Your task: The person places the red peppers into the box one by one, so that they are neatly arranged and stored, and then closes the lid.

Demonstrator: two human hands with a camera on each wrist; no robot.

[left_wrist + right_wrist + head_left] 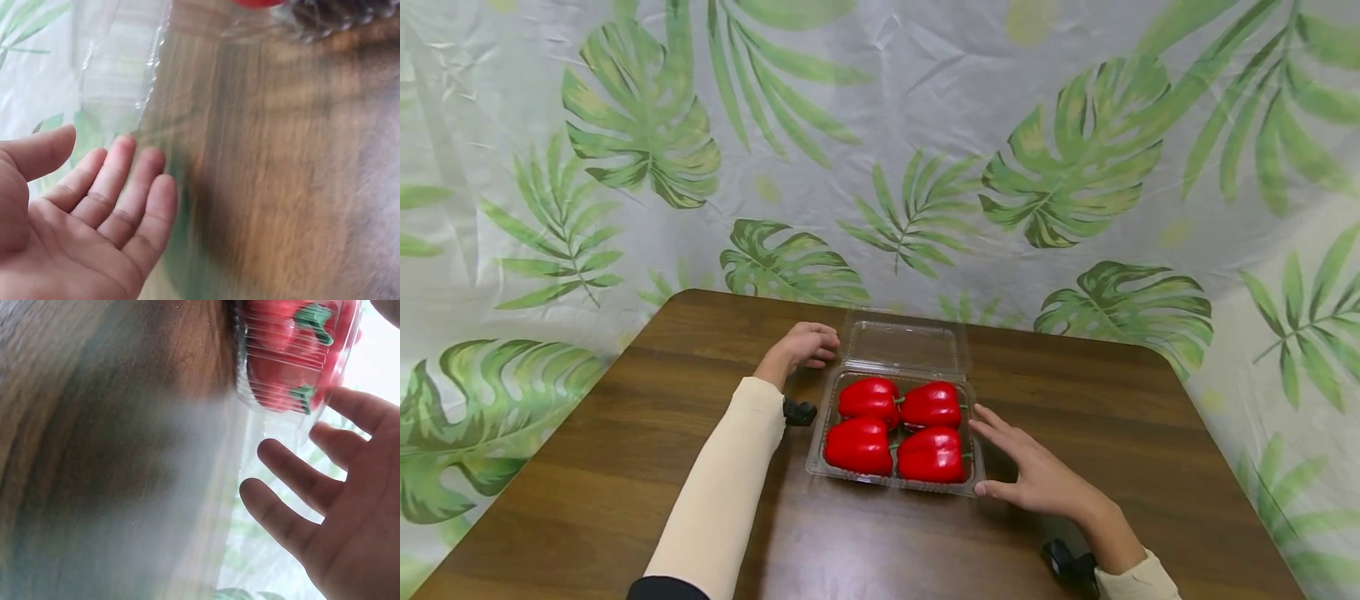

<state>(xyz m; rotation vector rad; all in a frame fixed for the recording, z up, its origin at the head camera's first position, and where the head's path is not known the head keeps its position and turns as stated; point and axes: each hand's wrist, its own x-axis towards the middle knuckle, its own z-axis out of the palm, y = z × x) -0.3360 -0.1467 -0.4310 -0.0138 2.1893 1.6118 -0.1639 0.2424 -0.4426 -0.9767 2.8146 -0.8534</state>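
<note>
A clear plastic clamshell box (pixel 816 468) lies on the table with several shiny red bell peppers (pixel 859 447) in its base, set in two rows. Its see-through lid (pixel 906 343) is folded back, away from the person. Beside the lid's left edge is my left hand (pixel 805 343); in the left wrist view its fingers (pixel 119 162) are loosely extended and hold nothing. At the box's right side, my right hand (pixel 1033 467) has its fingers spread. Its fingertips are at or very near the rim; contact is hard to tell. Green stems (pixel 315 322) show through the box wall.
The brown wooden table (pixel 1120 433) extends around the box on every side. Behind it hangs a pale cloth (pixel 925 108) with green leaf prints. A black wrist device (pixel 799 412) sits on the left wrist, another (pixel 1067 567) on the right.
</note>
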